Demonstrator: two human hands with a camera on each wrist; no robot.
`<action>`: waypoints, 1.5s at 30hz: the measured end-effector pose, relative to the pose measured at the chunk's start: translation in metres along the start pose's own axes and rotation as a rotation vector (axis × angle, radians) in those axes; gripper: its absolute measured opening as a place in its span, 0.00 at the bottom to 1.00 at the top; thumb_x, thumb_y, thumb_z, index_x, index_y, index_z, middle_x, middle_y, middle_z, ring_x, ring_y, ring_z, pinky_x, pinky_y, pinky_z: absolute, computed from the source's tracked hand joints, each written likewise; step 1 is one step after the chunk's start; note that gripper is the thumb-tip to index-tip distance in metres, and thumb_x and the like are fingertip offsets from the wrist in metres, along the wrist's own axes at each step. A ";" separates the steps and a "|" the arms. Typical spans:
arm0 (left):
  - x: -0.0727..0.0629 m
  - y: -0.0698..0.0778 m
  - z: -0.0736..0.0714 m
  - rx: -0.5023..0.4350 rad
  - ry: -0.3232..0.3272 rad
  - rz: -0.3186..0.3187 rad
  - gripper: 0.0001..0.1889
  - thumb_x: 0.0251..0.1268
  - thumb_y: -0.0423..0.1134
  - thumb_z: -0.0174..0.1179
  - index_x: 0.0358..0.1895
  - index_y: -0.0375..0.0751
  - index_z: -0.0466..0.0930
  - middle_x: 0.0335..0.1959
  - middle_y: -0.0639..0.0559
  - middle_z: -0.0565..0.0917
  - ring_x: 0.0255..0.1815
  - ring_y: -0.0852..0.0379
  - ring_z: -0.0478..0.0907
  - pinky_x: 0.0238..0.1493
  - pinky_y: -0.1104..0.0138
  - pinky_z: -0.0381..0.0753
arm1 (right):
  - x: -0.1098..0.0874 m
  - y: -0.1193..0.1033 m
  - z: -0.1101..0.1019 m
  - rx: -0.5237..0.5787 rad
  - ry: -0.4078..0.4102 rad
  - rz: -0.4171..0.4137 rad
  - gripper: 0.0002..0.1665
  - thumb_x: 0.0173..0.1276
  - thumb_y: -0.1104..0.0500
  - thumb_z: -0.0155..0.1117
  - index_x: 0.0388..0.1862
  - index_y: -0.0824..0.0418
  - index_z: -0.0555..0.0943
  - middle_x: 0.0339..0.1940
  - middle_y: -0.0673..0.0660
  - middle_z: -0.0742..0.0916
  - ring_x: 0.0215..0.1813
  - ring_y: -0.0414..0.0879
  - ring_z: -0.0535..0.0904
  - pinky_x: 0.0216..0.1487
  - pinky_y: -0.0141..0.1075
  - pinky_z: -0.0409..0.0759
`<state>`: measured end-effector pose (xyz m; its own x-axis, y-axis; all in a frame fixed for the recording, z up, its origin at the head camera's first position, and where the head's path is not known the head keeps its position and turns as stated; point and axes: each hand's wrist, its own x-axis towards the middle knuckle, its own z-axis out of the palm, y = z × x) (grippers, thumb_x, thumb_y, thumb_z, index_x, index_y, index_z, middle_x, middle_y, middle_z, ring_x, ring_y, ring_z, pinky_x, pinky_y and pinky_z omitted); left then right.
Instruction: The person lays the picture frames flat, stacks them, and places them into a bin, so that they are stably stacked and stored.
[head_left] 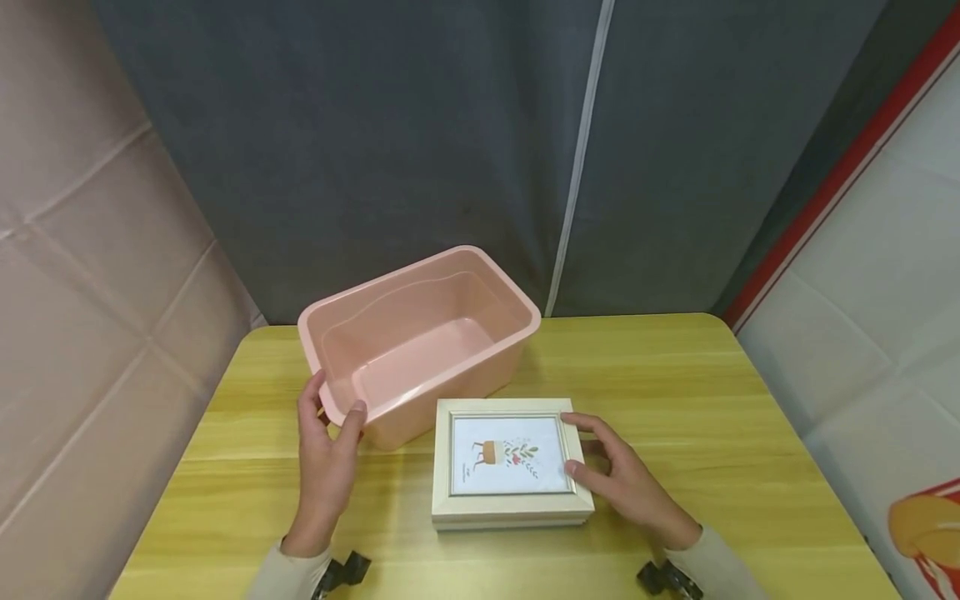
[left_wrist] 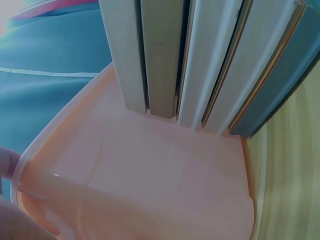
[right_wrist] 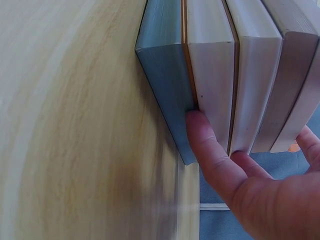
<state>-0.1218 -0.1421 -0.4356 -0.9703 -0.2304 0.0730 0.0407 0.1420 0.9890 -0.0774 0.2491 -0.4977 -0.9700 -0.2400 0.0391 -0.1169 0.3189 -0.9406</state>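
Note:
A pink plastic bin (head_left: 420, 392), its inside bare, stands tilted in angle at the back left of the table. My left hand (head_left: 326, 467) grips its near left corner, thumb and fingers either side of the rim. To the right lies a stack of several picture frames (left_wrist: 160, 65); the cream top picture frame (head_left: 510, 508) shows a potted plant print. The lowest frame (right_wrist: 162, 70) is blue-grey. My right hand (head_left: 622, 483) rests against the stack's right side, fingertips at the top frame's edge, and a finger touches the side lower down in the right wrist view.
The wooden table (head_left: 675, 400) has rounded far corners. Behind it hangs a dark grey curtain (head_left: 360, 150) with a pale seam. Light walls of fabric or panel (head_left: 97, 275) stand at both sides, and the stack sits right at the bin's near side.

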 end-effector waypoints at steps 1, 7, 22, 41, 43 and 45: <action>-0.001 0.000 0.000 0.005 -0.003 0.007 0.37 0.81 0.37 0.54 0.86 0.51 0.48 0.77 0.46 0.61 0.67 0.46 0.68 0.51 0.77 0.85 | 0.000 0.000 0.000 0.004 -0.001 -0.001 0.35 0.77 0.56 0.68 0.79 0.44 0.68 0.76 0.63 0.74 0.66 0.65 0.78 0.53 0.41 0.85; -0.004 0.000 -0.005 0.079 -0.020 0.026 0.38 0.82 0.42 0.56 0.86 0.55 0.48 0.80 0.49 0.61 0.68 0.49 0.67 0.52 0.77 0.84 | 0.001 -0.001 0.001 0.006 -0.003 0.001 0.35 0.77 0.56 0.68 0.79 0.44 0.68 0.76 0.63 0.74 0.67 0.66 0.78 0.54 0.41 0.84; -0.049 0.011 -0.003 0.112 -0.014 0.052 0.37 0.80 0.34 0.58 0.84 0.62 0.56 0.69 0.57 0.70 0.68 0.55 0.72 0.53 0.73 0.81 | 0.001 -0.003 -0.002 -0.029 0.006 0.010 0.34 0.79 0.55 0.66 0.79 0.43 0.68 0.77 0.62 0.73 0.67 0.65 0.79 0.54 0.41 0.85; -0.073 -0.034 0.040 0.075 -0.244 0.024 0.34 0.71 0.33 0.67 0.77 0.56 0.70 0.71 0.48 0.74 0.68 0.46 0.74 0.59 0.66 0.83 | -0.014 -0.004 0.003 0.041 0.000 -0.012 0.39 0.81 0.58 0.63 0.85 0.45 0.62 0.77 0.66 0.72 0.69 0.71 0.76 0.57 0.38 0.84; -0.073 -0.040 0.043 0.061 -0.289 0.017 0.34 0.72 0.34 0.67 0.79 0.56 0.68 0.73 0.47 0.74 0.68 0.44 0.75 0.59 0.65 0.83 | -0.017 -0.004 0.003 0.061 -0.006 -0.009 0.39 0.81 0.59 0.62 0.85 0.45 0.61 0.77 0.68 0.72 0.69 0.72 0.77 0.57 0.38 0.85; -0.073 -0.044 0.046 0.040 -0.332 0.021 0.36 0.72 0.35 0.66 0.81 0.55 0.65 0.75 0.45 0.73 0.70 0.40 0.75 0.60 0.64 0.82 | -0.019 -0.004 0.004 0.078 -0.015 -0.005 0.40 0.81 0.60 0.62 0.86 0.46 0.59 0.76 0.70 0.71 0.69 0.73 0.77 0.57 0.37 0.85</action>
<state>-0.0642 -0.0873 -0.4903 -0.9943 0.0986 0.0405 0.0581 0.1827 0.9815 -0.0577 0.2487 -0.4962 -0.9662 -0.2549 0.0394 -0.1040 0.2452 -0.9639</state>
